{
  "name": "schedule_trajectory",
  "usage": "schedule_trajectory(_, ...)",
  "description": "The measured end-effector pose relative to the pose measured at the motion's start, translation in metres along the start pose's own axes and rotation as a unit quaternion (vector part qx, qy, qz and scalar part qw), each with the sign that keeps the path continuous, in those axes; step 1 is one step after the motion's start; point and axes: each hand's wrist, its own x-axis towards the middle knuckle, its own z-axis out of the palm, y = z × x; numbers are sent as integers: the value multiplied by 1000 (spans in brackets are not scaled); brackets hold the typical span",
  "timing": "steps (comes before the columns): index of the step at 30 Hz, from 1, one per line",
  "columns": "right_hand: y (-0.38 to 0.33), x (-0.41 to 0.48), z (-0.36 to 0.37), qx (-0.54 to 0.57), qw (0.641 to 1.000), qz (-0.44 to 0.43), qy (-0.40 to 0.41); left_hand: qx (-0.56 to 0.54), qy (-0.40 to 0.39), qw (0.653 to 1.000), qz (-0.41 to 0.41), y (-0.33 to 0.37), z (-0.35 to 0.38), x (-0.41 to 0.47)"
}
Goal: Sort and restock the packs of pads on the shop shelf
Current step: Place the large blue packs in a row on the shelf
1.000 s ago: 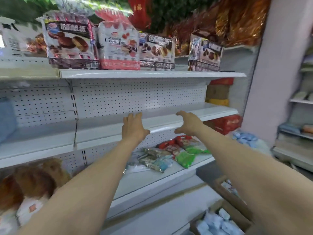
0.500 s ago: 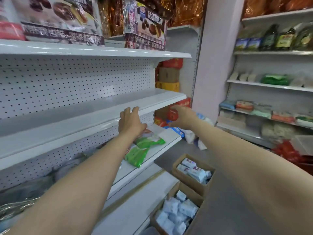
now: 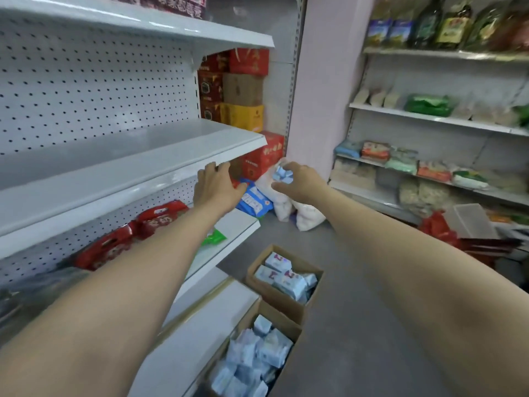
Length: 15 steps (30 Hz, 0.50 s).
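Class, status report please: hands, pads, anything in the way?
Left hand open near middle shelf. Right hand curled, grip unclear. Pad packs in two floor boxes. Nothing blocking the shelf.

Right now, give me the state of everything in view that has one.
left hand, open, fingers spread
right hand, fingers curled; whether it holds anything is unclear
near box, flaps open, full of packs
far box, flaps open, packs inside

My view swings right. The left grip quits the lip of the middle shelf for its 3 o'clock end; the right grip now curls round a light-blue pack atop the white bag, at the left grip's 3 o'clock.
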Motion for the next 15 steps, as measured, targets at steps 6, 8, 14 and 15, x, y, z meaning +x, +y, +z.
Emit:
schedule_trajectory(6,101,97,15,5,1000,-6,-18,19,-9,999,-27,33,97,68)
schedule_trajectory(8,140,134,20,3,999,-18,-44,23,-13,998,-56,44,139,90)
schedule_trajectory(14,249,229,36,-21,986,-31,-163,8,-59,984,-167,83,258,132)
schedule_trajectory(15,264,241,41,-24,984,-28,-176,9,-65,982,-179,88,275,137)
